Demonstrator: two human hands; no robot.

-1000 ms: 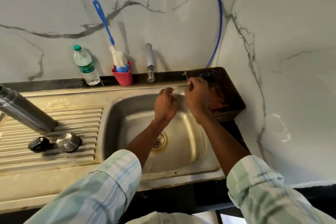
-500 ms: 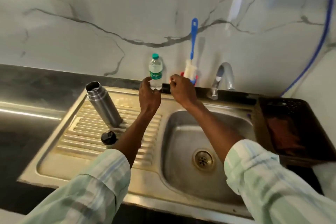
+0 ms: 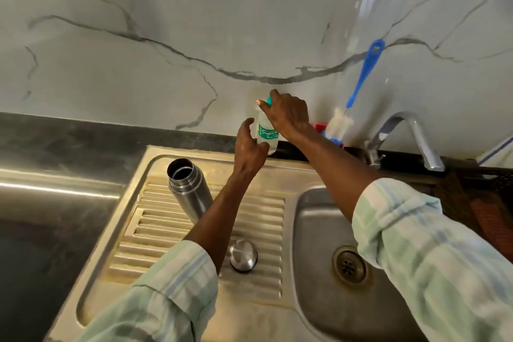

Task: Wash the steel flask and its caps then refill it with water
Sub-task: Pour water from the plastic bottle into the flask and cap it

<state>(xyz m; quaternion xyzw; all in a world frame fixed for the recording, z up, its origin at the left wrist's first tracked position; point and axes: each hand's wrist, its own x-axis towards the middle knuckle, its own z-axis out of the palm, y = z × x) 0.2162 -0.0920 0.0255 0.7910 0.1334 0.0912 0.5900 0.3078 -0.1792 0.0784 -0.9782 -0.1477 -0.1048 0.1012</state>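
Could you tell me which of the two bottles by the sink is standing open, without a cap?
The steel flask on the drainboard: its mouth is bare, while the plastic water bottle has its green cap on.

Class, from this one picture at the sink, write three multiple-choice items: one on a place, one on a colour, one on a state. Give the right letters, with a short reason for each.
1. Where does the steel flask stand?
A. In the sink basin
B. On the ribbed draining board
C. On the dark counter

2. What colour is the handle of the bottle brush?
A. Blue
B. Red
C. Yellow

3. What is the state of the flask's mouth?
A. Capped
B. Covered by a hand
C. Open, with no cap on it

Key: 1 B, the flask rests on the draining board, left of the basin. 2 A, the long handle against the wall is blue. 3 C, the dark inside shows, a steel cap lies apart on the ridges, and both the left hand and the right hand are on the plastic water bottle.
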